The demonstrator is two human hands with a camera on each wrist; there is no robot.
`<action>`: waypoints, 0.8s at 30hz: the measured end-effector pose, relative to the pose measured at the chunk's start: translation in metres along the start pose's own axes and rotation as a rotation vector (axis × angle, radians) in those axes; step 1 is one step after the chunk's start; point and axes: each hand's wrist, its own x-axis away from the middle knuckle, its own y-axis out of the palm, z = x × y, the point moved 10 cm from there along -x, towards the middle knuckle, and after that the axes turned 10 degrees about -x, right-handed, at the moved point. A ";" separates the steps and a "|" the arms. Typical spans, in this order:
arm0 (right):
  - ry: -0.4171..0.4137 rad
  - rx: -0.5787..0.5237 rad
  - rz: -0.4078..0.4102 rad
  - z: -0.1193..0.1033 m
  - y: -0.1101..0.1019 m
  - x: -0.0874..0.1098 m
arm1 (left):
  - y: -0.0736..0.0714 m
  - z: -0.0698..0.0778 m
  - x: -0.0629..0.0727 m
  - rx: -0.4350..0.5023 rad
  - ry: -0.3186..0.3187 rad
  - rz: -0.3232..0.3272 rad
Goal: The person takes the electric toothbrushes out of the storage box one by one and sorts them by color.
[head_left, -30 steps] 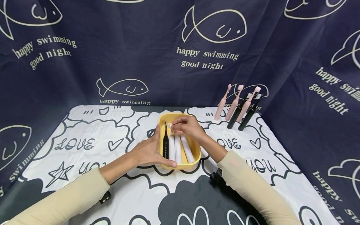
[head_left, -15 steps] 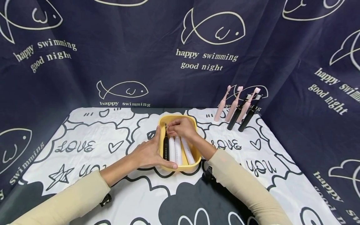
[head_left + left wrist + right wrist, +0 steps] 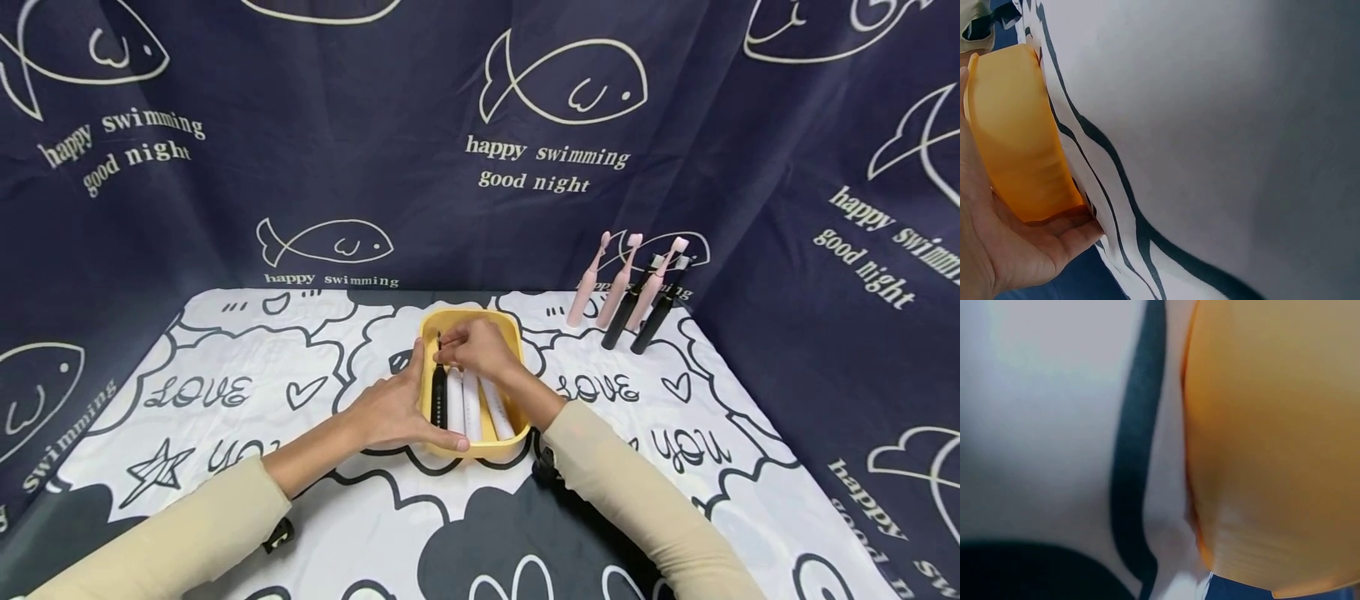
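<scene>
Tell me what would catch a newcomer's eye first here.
Probably the bright yellow container at the middle of the table, held by the left hand, with the right hand at the far end of the white handles inside. Next, three pink toothbrushes and two black toothbrushes standing at the table's far right. Behind everything, the navy backdrop with white fish outlines.

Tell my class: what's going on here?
A person's left hand grips a yellow bin. The right hand reaches inside, near the head end of a black electric toothbrush; contact is unclear. Three white toothbrush handles lie beside it. Farther back, to the right, three pink electric toothbrushes and two black ones stand upright.
</scene>
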 end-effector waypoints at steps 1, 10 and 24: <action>0.001 0.018 -0.003 0.001 0.000 0.000 | 0.001 0.000 0.000 0.006 0.001 -0.004; 0.034 -0.001 -0.036 0.009 0.005 -0.001 | 0.007 -0.002 -0.003 0.030 0.008 -0.013; 0.127 -0.199 -0.070 0.016 0.006 -0.006 | 0.001 0.001 0.000 0.035 0.017 -0.003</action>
